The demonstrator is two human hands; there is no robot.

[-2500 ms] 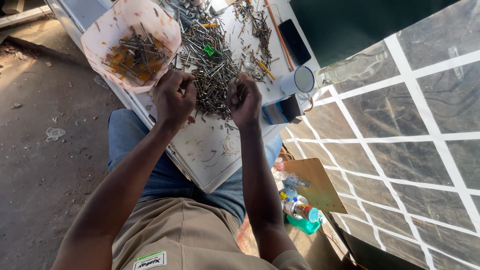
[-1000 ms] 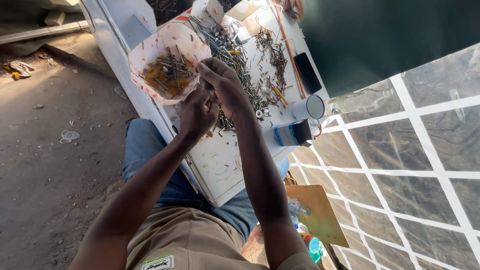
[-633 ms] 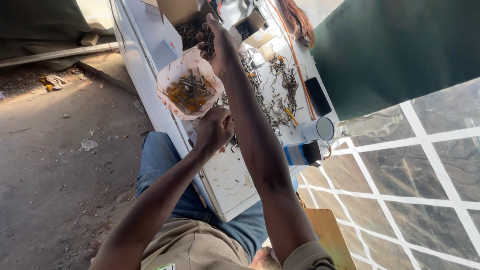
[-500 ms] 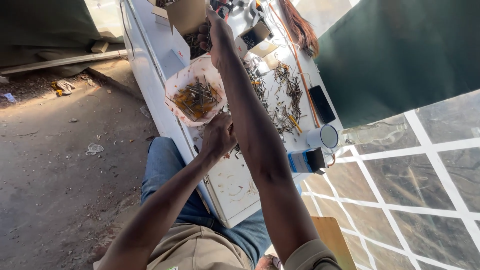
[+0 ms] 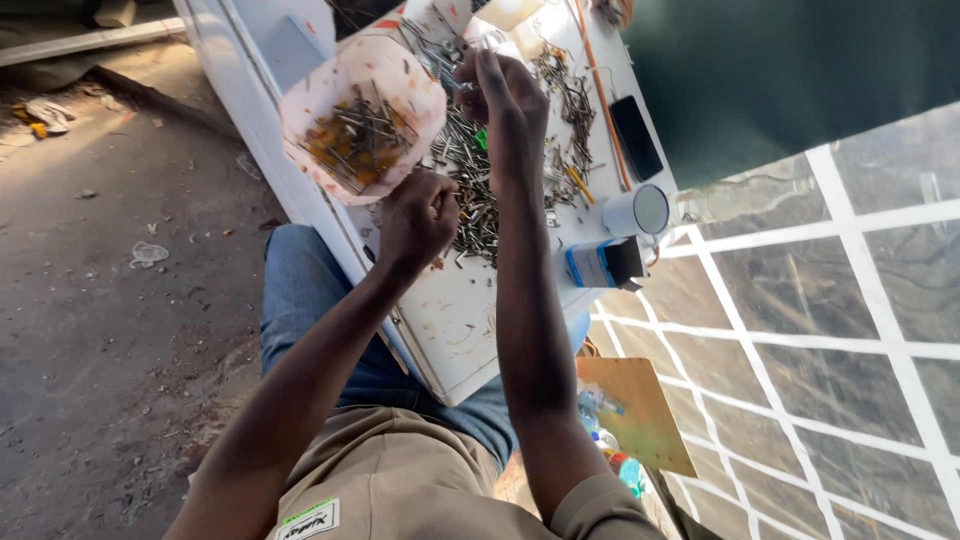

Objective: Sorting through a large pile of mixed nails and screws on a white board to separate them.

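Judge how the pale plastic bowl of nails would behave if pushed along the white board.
The bowl looks thin-walled and translucent, so probably flexes when gripped. Its heap of nails likely makes it heavy for its size. It sits near the tilted white board's edge, so a push might slide it off.

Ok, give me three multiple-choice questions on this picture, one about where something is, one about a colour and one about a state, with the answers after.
1. Where does the black flat phone lie?
A. on the white tabletop
B. on the dirt ground
C. in the bowl

2. What colour is the small plastic piece among the loose metal nails?
A. red
B. green
C. white

3. How is the left hand?
A. spread flat
B. closed in a fist
C. out of sight

Answers: 1 A, it rests on the white tabletop near the white cup. 2 B, it shows bright green beside the right hand. 3 B, its fingers are curled shut above the nails, below the shallow white plastic bowl.
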